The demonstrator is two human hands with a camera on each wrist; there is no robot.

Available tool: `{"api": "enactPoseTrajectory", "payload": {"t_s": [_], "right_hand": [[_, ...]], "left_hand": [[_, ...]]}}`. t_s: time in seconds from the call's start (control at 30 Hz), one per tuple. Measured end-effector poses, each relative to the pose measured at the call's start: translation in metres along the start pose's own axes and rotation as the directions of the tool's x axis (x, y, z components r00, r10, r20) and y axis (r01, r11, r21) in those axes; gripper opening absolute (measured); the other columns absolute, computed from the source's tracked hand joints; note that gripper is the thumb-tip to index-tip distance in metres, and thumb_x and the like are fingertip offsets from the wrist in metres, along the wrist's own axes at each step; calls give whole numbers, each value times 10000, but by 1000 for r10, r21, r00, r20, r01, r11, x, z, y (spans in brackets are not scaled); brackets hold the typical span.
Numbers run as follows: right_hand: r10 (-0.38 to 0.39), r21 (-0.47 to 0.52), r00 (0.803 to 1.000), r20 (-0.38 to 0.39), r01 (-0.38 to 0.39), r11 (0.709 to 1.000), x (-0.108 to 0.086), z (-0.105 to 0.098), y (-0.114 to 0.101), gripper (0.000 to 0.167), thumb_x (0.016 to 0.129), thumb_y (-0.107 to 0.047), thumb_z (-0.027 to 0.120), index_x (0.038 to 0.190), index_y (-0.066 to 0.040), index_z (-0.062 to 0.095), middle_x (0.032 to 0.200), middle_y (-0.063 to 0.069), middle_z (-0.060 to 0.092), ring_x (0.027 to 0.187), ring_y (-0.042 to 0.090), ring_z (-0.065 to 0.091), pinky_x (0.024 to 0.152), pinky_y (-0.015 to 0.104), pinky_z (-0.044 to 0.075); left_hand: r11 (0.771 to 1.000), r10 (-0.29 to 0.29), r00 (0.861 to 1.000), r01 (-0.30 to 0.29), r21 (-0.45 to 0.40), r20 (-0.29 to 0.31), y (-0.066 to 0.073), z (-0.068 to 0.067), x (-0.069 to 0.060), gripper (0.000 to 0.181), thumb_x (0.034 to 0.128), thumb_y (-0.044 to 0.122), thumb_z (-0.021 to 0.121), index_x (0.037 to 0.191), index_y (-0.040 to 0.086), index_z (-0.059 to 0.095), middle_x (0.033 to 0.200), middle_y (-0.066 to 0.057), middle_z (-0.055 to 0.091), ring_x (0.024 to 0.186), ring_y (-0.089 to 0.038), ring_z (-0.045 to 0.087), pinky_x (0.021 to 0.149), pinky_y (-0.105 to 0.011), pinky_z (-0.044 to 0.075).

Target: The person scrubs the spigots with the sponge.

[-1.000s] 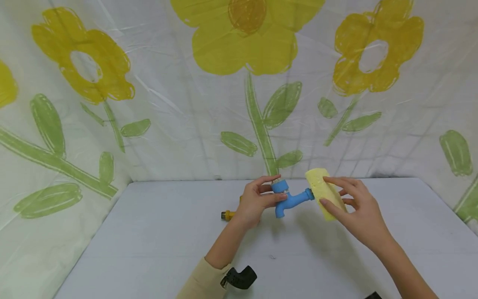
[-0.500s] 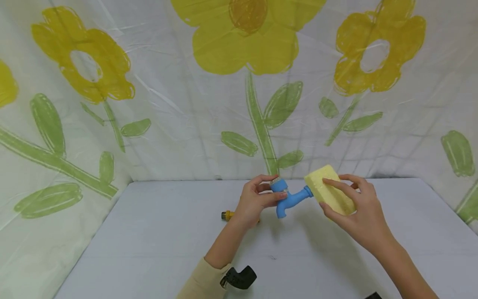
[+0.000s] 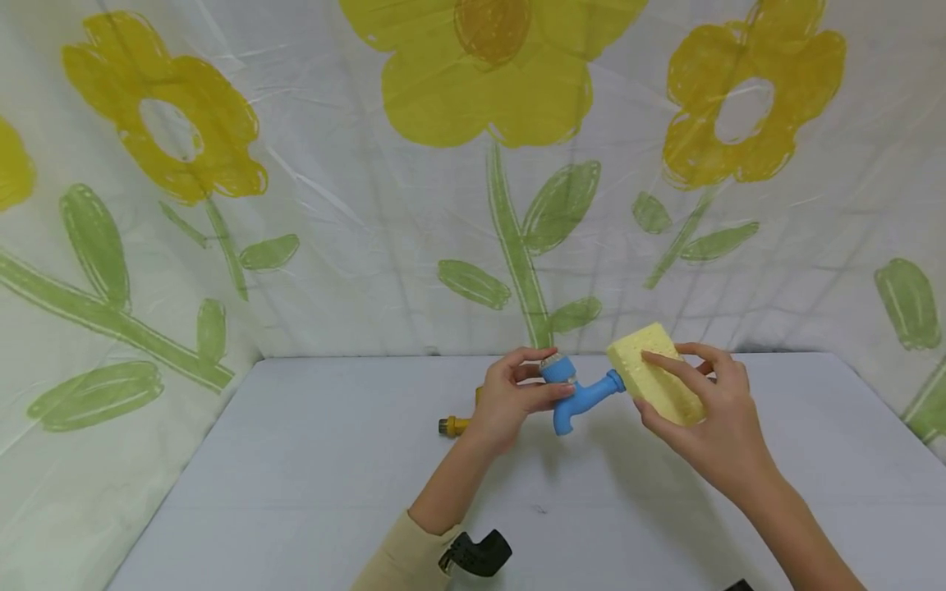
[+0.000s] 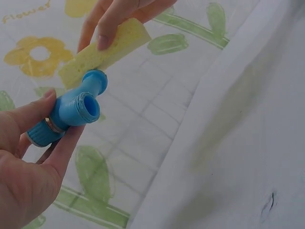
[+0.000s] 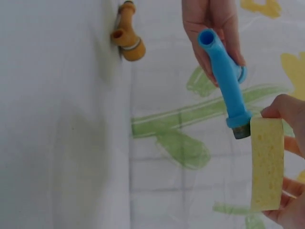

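A blue plastic tap (image 3: 587,397) is held above the table by my left hand (image 3: 510,397), whose thumb and fingers grip its capped end. In the left wrist view the open spout of the tap (image 4: 86,109) faces the camera. My right hand (image 3: 713,402) pinches a yellow sponge (image 3: 654,373) by its edges. The sponge (image 5: 267,164) is at the tap's threaded inlet end; in the right wrist view the dark thread lies right beside the sponge's face. Whether they touch is hard to tell.
An orange-yellow tap (image 3: 453,426) lies on the white table (image 3: 332,476) behind my left hand, partly hidden; the right wrist view shows more of this second tap (image 5: 127,36). A flower-printed curtain (image 3: 355,246) hangs behind the table. A black strap piece (image 3: 480,553) sits at my left sleeve.
The sponge has turned in my right hand, so its broad face shows more. The blue tap has tilted slightly and shifted a little to the right in my left hand.
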State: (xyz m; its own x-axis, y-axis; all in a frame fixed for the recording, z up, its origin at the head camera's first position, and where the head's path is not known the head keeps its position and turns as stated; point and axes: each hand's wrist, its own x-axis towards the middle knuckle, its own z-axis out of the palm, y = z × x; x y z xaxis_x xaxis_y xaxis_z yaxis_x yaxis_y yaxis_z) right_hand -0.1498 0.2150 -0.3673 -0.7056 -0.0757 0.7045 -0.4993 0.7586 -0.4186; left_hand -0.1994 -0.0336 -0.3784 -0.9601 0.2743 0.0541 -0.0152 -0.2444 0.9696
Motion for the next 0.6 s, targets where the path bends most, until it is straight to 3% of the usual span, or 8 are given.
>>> {"api": "enactPoseTrajectory", "payload": {"t_s": [0.2,0.33,0.47,0.6], "right_hand": [[-6,24,1000,16,5,1000,-1,1,-5,576,675,-27,915,1227,-118,780,1296,219,597,1019,208,432,710,182,368],[-47,29,998,50,45,999,-1,3,-9,576,688,-55,907,1242,-130,770,1288,218,589,1022,227,461,709,251,415],[-77,15,997,24,76,997,-1,5,-9,579,669,-44,889,1230,-127,771,1279,250,586,985,288,488,716,356,415],[-79,28,996,39,78,997,-4,8,-10,590,660,-42,911,1224,-146,775,1284,223,590,995,255,480,703,353,446]], "left_hand": [[1000,-2,1000,2,-15,-7,0,0,0,518,902,-113,757,1396,-13,640,1108,-143,699,870,-160,753,882,-433,656],[999,5,1000,-5,-33,-15,0,-1,0,523,898,-120,755,1398,-17,638,1087,-112,693,857,-164,758,886,-437,655],[999,11,1000,-11,-46,-5,-1,-1,0,521,897,-127,749,1395,-32,632,1092,-99,685,871,-184,762,890,-442,654],[999,17,1000,-17,-47,15,-2,-1,1,503,912,-125,731,1397,-44,622,1113,-89,670,882,-160,753,901,-437,651]]}}
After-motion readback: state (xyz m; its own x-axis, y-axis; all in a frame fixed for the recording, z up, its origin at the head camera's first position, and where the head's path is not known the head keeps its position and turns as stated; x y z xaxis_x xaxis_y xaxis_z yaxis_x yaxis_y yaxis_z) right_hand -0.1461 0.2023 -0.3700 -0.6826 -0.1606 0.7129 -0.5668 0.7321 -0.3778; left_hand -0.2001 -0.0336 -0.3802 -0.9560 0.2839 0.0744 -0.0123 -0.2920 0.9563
